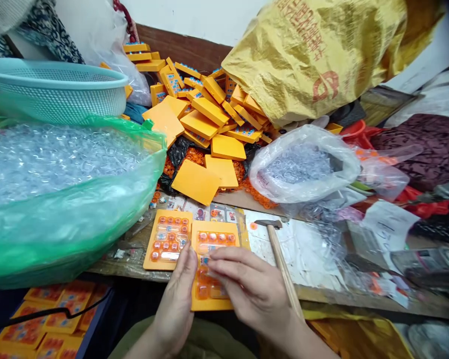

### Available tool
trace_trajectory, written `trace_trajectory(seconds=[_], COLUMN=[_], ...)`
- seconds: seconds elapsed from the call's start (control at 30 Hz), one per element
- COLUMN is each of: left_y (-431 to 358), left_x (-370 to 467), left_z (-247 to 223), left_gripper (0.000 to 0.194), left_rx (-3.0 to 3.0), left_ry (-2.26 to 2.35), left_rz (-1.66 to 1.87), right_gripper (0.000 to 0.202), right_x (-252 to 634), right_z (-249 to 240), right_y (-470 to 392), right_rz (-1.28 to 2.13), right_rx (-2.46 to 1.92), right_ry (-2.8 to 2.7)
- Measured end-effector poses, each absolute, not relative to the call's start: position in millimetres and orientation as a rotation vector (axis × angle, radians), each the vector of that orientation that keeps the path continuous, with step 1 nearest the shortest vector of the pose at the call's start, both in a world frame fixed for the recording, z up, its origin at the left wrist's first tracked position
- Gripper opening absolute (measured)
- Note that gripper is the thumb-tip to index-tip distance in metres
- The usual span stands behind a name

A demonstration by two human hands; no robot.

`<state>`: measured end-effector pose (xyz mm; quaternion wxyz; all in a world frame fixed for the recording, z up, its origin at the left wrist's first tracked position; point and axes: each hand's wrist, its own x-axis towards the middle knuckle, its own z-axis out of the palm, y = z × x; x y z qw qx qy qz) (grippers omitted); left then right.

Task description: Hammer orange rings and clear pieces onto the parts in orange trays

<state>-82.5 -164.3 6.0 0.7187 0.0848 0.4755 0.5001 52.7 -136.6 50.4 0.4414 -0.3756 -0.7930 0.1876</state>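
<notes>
An orange board [213,303] with clear and orange plastic pieces on its face rests partly over the table's front edge. My left hand [175,299] holds it by its left edge, fingers hidden behind it. The bunched fingertips of my right hand [250,284] press on the middle of its face; any small piece between them is hidden. Just left of it lies a second orange board [149,259] with similar pieces. A hammer [279,254] with a wooden handle lies to the right, its handle running behind my right wrist.
Orange blocks [205,117] are heaped at the back. A green bag [78,219] of clear pieces fills the left, below a blue basket [60,94]. A white bag [303,164] of clear pieces stands right of centre. Filled boards [41,319] lie lower left.
</notes>
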Motion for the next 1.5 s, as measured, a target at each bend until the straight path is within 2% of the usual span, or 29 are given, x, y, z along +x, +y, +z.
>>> trace_trajectory(seconds=[0.27, 0.4, 0.53, 0.6, 0.7, 0.83, 0.93, 1.0, 1.07, 1.17, 1.3, 1.5], left_y=[-168, -170, -174, -176, -177, -164, -146, -134, -125, -120, -120, -146], left_x=[-75, -78, -81, -81, -83, -99, -119, -132, -144, -156, -159, -144], left_z=[13, 14, 4, -1, 2, 20, 27, 23, 14, 0, -6, 2], left_gripper=[0.067, 0.064, 0.061, 0.064, 0.066, 0.073, 0.076, 0.068, 0.059, 0.049, 0.048, 0.053], left_rx=[0.121, 0.206, 0.316, 0.362, 0.44, 0.549, 0.645, 0.814, 1.087, 1.396, 1.335, 1.237], left_ry=[0.992, 1.042, 1.138, 1.199, 1.16, 1.11, 1.289, 1.491, 1.7, 1.861, 1.788, 1.625], left_rz=[1.109, 1.133, 1.129, 1.148, 1.148, 1.175, 1.262, 1.259, 1.19, 1.075, 1.017, 1.288], right_gripper=[0.034, 0.021, 0.033, 0.029, 0.027, 0.034, 0.052, 0.069, 0.078, 0.08, 0.081, 0.085], right_x=[59, 69, 71, 70, 66, 47, 18, -3, -19, -33, -37, -37], right_z=[38, 38, 34, 30, 24, 15, 5, -6, -17, -28, -30, -28], right_y=[-140, -143, -148, -153, -161, -160, -144, -132, -124, -122, -123, -150], right_rz=[0.244, 0.115, 0.044, 0.056, 0.148, 0.384, 0.732, 1.032, 1.233, 1.286, 1.299, 1.29], right_rx=[-1.003, -1.025, -1.014, -1.036, -1.053, -1.1, -1.322, -1.393, -1.376, -1.368, -1.367, -1.177], right_ry=[-2.043, -2.17, -2.267, -2.271, -2.225, -1.938, -1.48, -1.226, -1.097, -1.03, -1.022, -0.901])
